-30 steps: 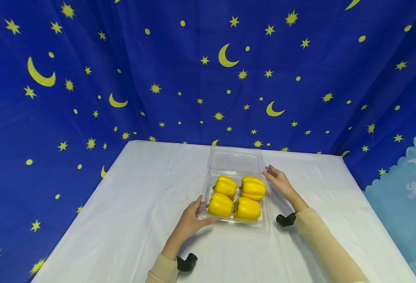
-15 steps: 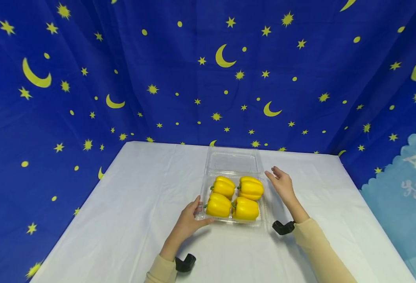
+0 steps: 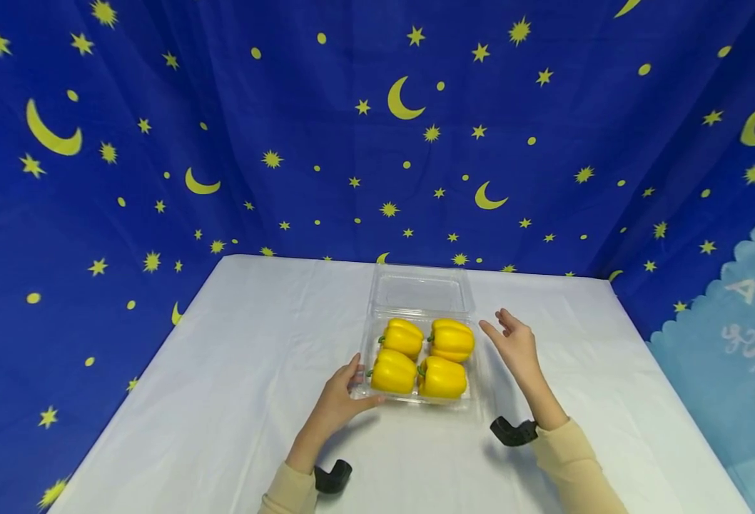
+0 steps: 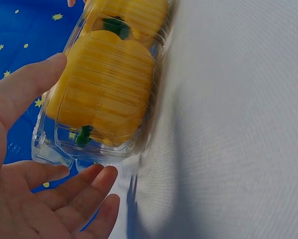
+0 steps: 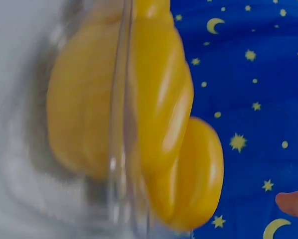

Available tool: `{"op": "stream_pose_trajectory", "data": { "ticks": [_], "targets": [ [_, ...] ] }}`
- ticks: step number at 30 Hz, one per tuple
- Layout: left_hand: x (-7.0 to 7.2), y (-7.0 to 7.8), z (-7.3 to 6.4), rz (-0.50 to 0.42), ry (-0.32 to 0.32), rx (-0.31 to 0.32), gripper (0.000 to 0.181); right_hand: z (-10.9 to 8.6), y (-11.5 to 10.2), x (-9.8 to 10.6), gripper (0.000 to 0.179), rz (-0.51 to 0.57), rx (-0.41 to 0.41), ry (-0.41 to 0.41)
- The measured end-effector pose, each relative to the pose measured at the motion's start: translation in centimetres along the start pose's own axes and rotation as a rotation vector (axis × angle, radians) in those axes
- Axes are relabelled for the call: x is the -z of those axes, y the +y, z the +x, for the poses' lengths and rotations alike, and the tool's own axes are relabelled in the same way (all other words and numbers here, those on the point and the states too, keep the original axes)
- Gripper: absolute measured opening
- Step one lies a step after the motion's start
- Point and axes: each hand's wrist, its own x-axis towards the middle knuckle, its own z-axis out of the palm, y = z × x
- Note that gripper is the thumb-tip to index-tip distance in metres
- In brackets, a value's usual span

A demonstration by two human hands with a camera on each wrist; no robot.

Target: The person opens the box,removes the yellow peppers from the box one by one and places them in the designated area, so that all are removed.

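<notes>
Bare left hand [image 3: 337, 403] seen spread at the container's near-left corner, thumb laid along the front edge, fingers loosely extended by the left side; nothing clenched, probably placed to steady it. Firm pressure or light contact: cannot tell. Right hand [image 3: 517, 348] is held free beside the container's right side, fingers relaxed, nothing grasped; the gap is confirmed in the right wrist view. Clear plastic container [image 3: 409, 400] is set on the table [image 3: 275, 335], between the hands. Four yellow bell peppers [image 3: 393, 371] are seated in its base, two by two, seemingly to share the room; green stems all turned left. Lid [image 3: 424, 291] is folded back on the far side, so the base is left uncovered. Black wrist mounts [image 3: 334, 477] are worn under beige sleeves [image 3: 570, 457]. Blue star-and-moon backdrop [image 3: 326, 114] is hung behind; pale blue panel [image 3: 724, 343] with white lettering, far right.
</notes>
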Motion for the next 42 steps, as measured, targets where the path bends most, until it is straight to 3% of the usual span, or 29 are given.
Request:
{"op": "stream_pose_trajectory", "data": {
  "ticks": [5,16,42],
  "targets": [
    [0.0,0.0,0.0,-0.008,0.002,0.001,0.098,-0.7,-0.8,-1.2,0.069,0.008,-0.010,0.012],
    [0.1,0.0,0.0,-0.021,0.003,-0.002,0.097,-2.3,-0.9,-4.8,0.072,-0.060,0.063,0.131],
    [-0.1,-0.3,0.1,-0.032,0.011,-0.012,0.097,-3.1,-2.5,-9.0,0.095,-0.109,-0.029,0.182]
  ]
}}
